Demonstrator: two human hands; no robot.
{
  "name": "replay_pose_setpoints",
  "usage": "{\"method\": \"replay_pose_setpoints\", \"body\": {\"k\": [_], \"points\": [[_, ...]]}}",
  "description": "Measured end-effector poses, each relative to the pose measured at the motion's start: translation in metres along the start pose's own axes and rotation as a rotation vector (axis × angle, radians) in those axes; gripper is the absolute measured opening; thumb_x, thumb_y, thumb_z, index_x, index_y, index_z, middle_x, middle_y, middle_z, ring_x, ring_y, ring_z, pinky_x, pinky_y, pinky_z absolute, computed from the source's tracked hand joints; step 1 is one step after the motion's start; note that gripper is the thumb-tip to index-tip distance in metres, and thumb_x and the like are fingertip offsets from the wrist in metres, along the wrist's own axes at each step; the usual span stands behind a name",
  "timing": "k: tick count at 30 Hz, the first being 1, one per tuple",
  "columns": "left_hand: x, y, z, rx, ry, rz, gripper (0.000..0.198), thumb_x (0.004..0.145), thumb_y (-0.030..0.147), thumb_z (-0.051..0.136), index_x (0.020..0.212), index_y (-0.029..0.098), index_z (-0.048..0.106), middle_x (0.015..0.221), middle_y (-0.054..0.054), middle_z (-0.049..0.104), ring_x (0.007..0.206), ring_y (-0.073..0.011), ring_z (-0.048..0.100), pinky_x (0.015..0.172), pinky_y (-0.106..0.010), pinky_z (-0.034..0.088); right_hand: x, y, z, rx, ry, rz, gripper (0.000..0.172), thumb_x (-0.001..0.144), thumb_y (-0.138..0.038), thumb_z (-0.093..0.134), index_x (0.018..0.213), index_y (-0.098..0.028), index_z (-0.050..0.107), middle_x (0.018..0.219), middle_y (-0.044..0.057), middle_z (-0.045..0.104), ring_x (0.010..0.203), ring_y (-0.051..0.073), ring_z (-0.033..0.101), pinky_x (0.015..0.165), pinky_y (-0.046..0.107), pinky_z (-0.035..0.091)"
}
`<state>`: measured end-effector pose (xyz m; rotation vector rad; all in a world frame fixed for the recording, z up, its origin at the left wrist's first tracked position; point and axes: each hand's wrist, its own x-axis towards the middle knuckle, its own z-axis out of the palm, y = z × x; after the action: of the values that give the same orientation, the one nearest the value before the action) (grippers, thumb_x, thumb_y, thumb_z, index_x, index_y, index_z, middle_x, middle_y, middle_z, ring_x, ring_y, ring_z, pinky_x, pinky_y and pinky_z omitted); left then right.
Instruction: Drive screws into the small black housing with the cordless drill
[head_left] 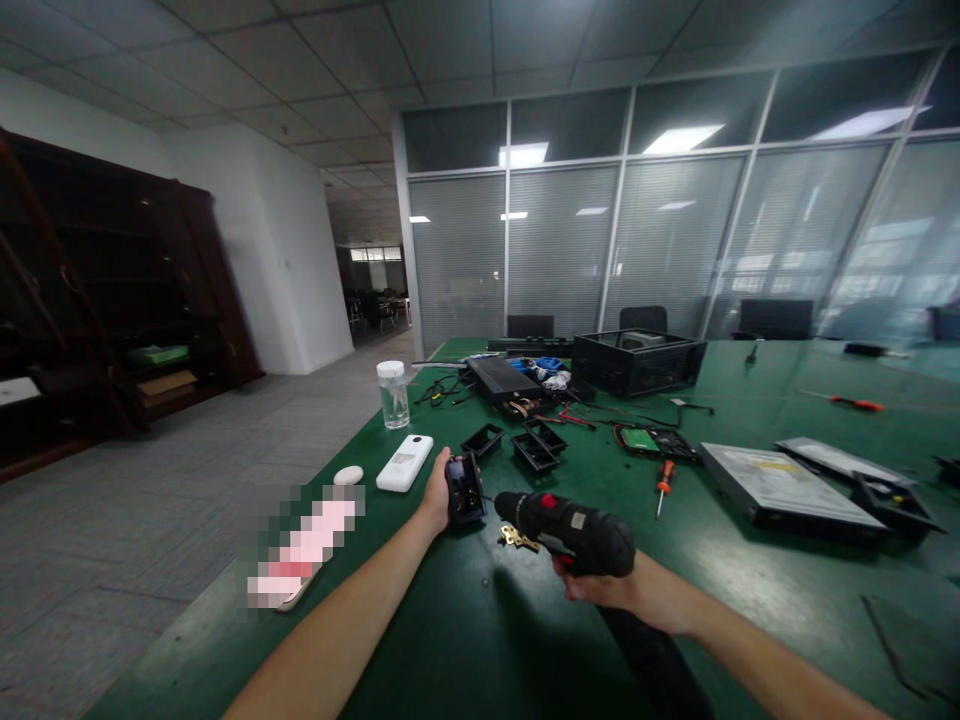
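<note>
My left hand (437, 492) grips a small black plastic housing (465, 487) and holds it upright on the green table (465, 620). My right hand (600, 585) is wrapped round the handle of a black cordless electric screwdriver (570, 533). The tool's nose points left at the housing, nearly touching it. A small brass-coloured metal piece (517, 539) lies on the table just under the tool's nose.
Two black plastic trays (538, 446) and a third (483, 439) lie behind the housing. An orange-handled screwdriver (663, 482), a disc drive (780, 485), a green circuit board (645, 440), an open black case (637, 362), cables, a clear jar (393, 394) and a white remote (405, 462) lie around.
</note>
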<state>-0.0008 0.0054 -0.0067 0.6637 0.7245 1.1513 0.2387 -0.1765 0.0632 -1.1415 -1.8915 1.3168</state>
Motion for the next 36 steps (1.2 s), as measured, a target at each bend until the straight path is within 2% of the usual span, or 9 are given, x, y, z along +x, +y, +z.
{"method": "replay_pose_setpoints", "body": {"k": [14, 21, 36], "points": [[-0.0024, 0.0009, 0.001, -0.019, -0.019, 0.003, 0.039, 0.078, 0.054, 0.05, 0.086, 0.016, 0.054, 0.074, -0.009, 0.067, 0.06, -0.0231, 0.065, 0.053, -0.034, 0.05, -0.0002, -0.0008, 0.0001, -0.032, 0.007, 0.012, 0.033, 0.075, -0.041, 0.066, 0.096, -0.015, 0.06, 0.088, 0.003, 0.06, 0.082, 0.019, 0.055, 0.075, 0.031, 0.046], [-0.0027, 0.0014, 0.0018, -0.002, -0.025, -0.005, 0.042, 0.079, 0.055, 0.048, 0.086, 0.015, 0.056, 0.071, -0.008, 0.067, 0.059, -0.0218, 0.065, 0.052, -0.032, 0.05, -0.0015, 0.0002, 0.0003, -0.025, 0.014, 0.008, 0.035, 0.075, -0.041, 0.066, 0.097, -0.014, 0.06, 0.092, 0.005, 0.061, 0.086, 0.021, 0.056, 0.078, 0.033, 0.047], [-0.0056, 0.0029, 0.0042, -0.034, 0.003, 0.0, 0.037, 0.079, 0.052, 0.049, 0.085, 0.016, 0.055, 0.074, -0.008, 0.067, 0.06, -0.0216, 0.065, 0.053, -0.032, 0.05, -0.0014, -0.0013, 0.0002, -0.046, 0.016, -0.007, 0.032, 0.076, -0.04, 0.066, 0.096, -0.016, 0.059, 0.091, 0.004, 0.06, 0.085, 0.02, 0.056, 0.077, 0.032, 0.048]]}}
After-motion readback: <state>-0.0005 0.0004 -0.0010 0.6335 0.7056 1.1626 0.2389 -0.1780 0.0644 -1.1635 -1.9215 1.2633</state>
